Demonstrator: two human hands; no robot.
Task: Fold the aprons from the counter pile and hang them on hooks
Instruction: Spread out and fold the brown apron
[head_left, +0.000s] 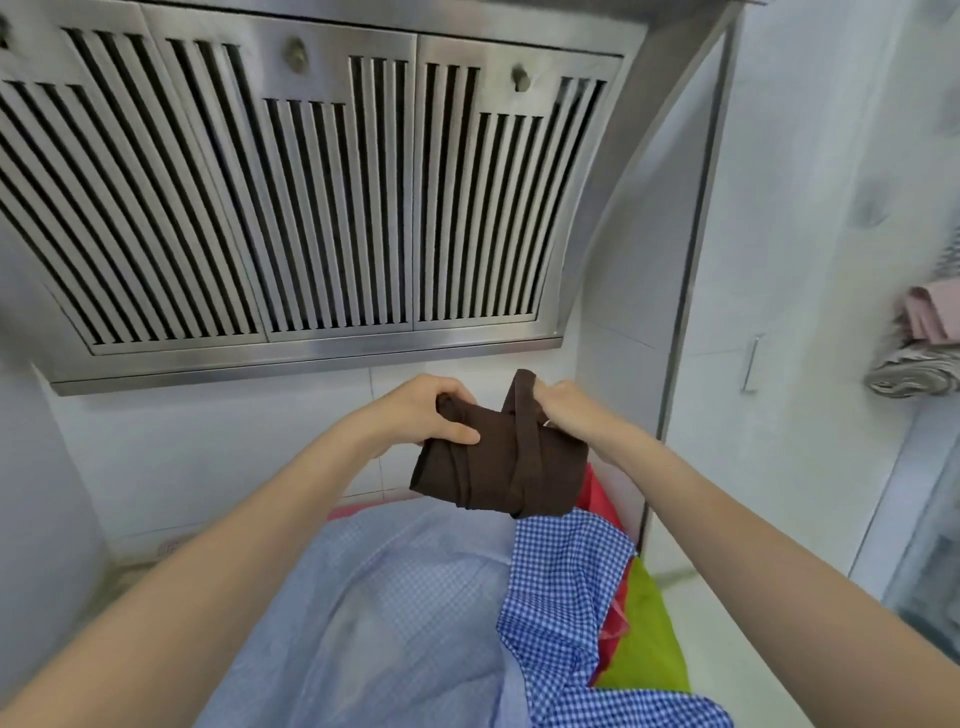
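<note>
While perhaps strap-bound, brown apron two-handed.

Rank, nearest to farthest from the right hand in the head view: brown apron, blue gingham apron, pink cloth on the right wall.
1. Brown apron: in the right hand's grip.
2. Blue gingham apron: below, on the pile.
3. Pink cloth: far right, hanging.

range hood looms close above; open wall space rightward.

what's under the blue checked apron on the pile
The blue checked apron lies over a pale blue apron at its left edge, with red cloth and green cloth showing at its right. The counter beneath is covered.
</note>
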